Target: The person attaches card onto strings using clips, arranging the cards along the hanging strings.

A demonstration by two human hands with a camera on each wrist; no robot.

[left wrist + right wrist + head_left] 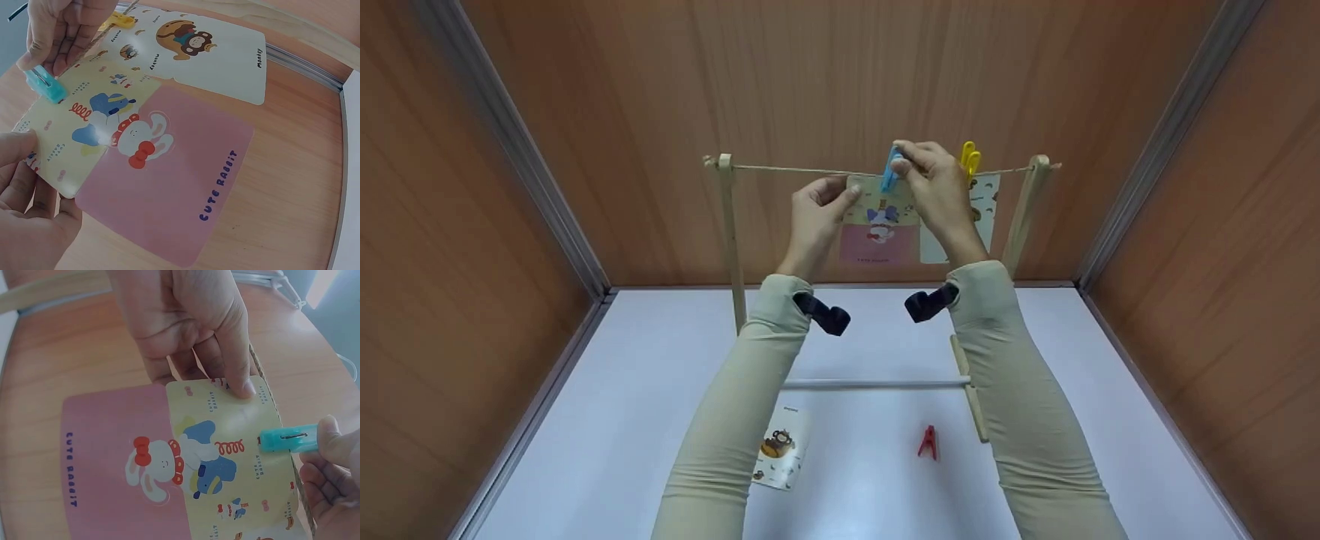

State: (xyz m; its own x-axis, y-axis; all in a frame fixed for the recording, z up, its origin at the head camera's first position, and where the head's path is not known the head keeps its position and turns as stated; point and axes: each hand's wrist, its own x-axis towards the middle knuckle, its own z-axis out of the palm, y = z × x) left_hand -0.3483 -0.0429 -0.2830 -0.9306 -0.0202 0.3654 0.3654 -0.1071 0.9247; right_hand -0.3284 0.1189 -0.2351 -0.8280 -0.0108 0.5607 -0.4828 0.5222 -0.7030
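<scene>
A yellow-and-pink card printed with a rabbit and "CUTE RABBIT" hangs at the twine. My left hand pinches its upper left edge between thumb and fingers, seen closely in the right wrist view. A blue clothespin sits over the card's top edge and the twine, and my right hand pinches its handle end. Just right of it, a white monkey card hangs on the same twine under a yellow clothespin, partly hidden by my right hand.
Two wooden posts hold the twine, with a white rod low between them. On the white table lie another monkey-print card, partly behind my left sleeve, and a red clothespin. Wood-grain panels enclose the back and sides.
</scene>
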